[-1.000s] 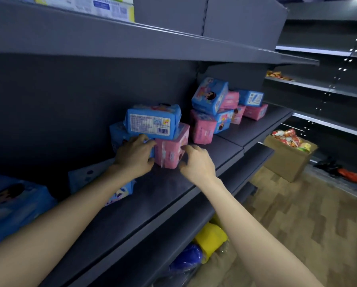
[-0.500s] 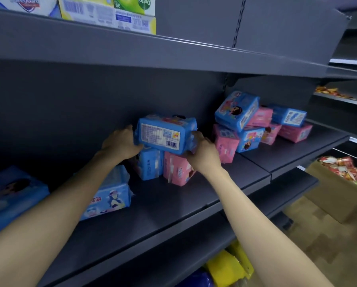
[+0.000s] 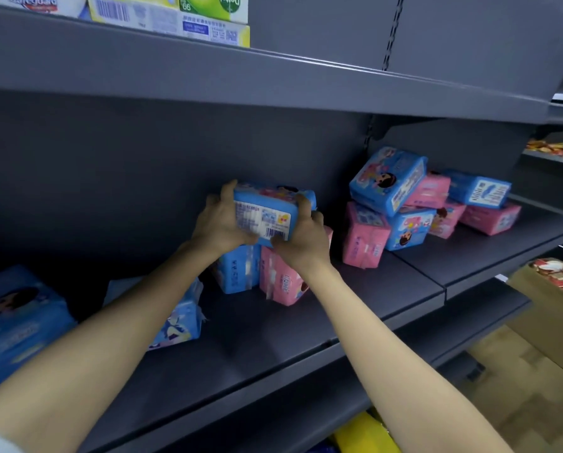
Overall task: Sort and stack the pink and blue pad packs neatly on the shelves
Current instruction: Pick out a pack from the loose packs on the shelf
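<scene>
A blue pad pack [image 3: 267,213] with a barcode label is gripped from both sides by my left hand [image 3: 219,220] and my right hand [image 3: 301,238], just above two upright packs on the grey shelf [image 3: 273,325]: a blue pack [image 3: 239,273] and a pink pack [image 3: 281,277]. Further right lies a loose heap of packs: a tilted blue pack [image 3: 387,179] on top, a pink pack [image 3: 365,240] standing below it, and more pink and blue ones behind. At the left, another blue pack [image 3: 178,322] lies partly under my left forearm.
A large blue pack [image 3: 15,318] sits at the far left of the shelf. Soap boxes [image 3: 175,18] stand on the shelf above. A cardboard box [image 3: 551,308] of snacks is on the floor at the right. Yellow items [image 3: 365,434] show on the bottom shelf.
Both hands have closed in tighter on the blue pack and lifted it slightly off the two upright packs. The camera has moved closer and turned left.
</scene>
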Motion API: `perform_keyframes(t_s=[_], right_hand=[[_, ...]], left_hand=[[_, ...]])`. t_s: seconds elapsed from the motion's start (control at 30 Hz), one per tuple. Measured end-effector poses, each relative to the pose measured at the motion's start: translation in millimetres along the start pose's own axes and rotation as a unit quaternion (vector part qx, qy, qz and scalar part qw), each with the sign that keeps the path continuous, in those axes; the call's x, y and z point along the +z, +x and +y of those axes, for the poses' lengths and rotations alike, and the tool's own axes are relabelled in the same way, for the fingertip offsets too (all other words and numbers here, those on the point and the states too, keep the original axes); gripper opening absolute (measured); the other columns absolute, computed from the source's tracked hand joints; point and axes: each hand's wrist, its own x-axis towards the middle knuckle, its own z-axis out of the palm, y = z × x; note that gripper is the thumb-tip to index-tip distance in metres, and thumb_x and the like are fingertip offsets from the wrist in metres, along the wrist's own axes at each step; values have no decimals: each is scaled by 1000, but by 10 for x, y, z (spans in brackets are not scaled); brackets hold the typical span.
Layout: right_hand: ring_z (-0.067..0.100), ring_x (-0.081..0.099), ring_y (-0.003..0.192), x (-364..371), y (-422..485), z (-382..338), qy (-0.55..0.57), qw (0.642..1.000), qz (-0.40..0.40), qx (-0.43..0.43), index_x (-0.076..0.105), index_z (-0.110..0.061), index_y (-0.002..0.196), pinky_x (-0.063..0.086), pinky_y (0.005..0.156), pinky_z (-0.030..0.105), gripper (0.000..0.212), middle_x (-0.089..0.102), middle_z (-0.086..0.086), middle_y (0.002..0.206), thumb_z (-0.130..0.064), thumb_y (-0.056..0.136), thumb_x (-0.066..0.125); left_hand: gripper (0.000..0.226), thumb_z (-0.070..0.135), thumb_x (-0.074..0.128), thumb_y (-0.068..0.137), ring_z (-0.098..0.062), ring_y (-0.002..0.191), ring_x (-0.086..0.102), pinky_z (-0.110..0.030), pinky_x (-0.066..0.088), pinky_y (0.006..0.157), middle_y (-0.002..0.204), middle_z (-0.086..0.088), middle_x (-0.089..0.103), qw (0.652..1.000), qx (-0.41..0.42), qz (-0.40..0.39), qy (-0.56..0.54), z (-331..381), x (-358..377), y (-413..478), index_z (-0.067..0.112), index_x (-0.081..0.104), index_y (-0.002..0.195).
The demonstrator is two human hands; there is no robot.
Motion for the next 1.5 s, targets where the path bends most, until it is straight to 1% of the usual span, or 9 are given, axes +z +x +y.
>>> perform_keyframes(t_s=[0.13,0.37,0.6,0.8,0.97,1.1,1.23,1.37,1.5], right_hand=[[33,53,108,23,12,-34,53,997,41,-27,24,-18,145,45,93,38,77,41,14,127,-8,80,65],[27,51,111,135,41,-251,102,991,21,-84,32,-17,139,41,84,29,66,43,11,130,-5,82,62],[28,53,110,428,20,-435,73,985,-76,-134,32,-21,139,41,82,28,67,44,10,129,-3,82,60],[34,48,117,574,-33,-485,50,979,-96,-171,31,-21,143,44,96,44,70,39,13,133,1,82,59],[34,46,121,437,-6,-350,57,982,-76,-163,32,-17,143,41,100,43,68,43,15,134,-2,82,59],[35,44,122,197,51,-126,41,989,-21,-138,37,-14,140,41,99,40,65,46,16,134,-4,80,60],[35,43,123,-63,111,162,-12,996,1,-89,43,-12,137,36,101,34,58,47,15,134,-8,82,60],[37,46,120,-247,171,484,-62,997,-13,-35,48,-9,132,39,98,36,50,49,17,130,-10,83,58],[36,49,116,-316,197,729,-67,997,-26,-1,50,-6,127,43,92,35,39,53,19,124,-7,88,49]], left_hand=[[102,16,82,66,-35,109,49,-31,41,84,129,-17,33,997,17,75,8,80,-97,-105,20,19,146],[87,15,79,69,-35,113,48,-35,40,90,132,-18,36,988,-12,151,15,-49,-426,-307,14,29,141],[83,23,78,73,-35,112,48,-36,40,90,131,-19,38,983,-108,140,53,-386,-606,-651,12,30,139],[73,37,68,81,-37,122,38,-43,39,97,134,-18,33,973,-172,78,131,-538,-626,-724,11,31,138],[59,32,63,85,-36,124,32,-46,36,99,136,-15,32,968,-93,118,201,-263,-520,-698,13,40,136],[59,28,67,81,-36,125,36,-57,20,107,135,-13,39,950,-7,138,279,14,-254,-627,14,46,134],[61,19,87,50,-43,93,59,-54,47,83,104,-22,60,934,127,159,295,253,37,-554,3,66,105],[55,21,85,45,-38,92,63,-47,51,78,98,-18,63,932,182,116,291,456,309,-538,6,69,95],[58,34,64,81,-35,125,41,-41,39,98,134,-15,42,954,127,24,270,536,529,-554,10,48,131]])
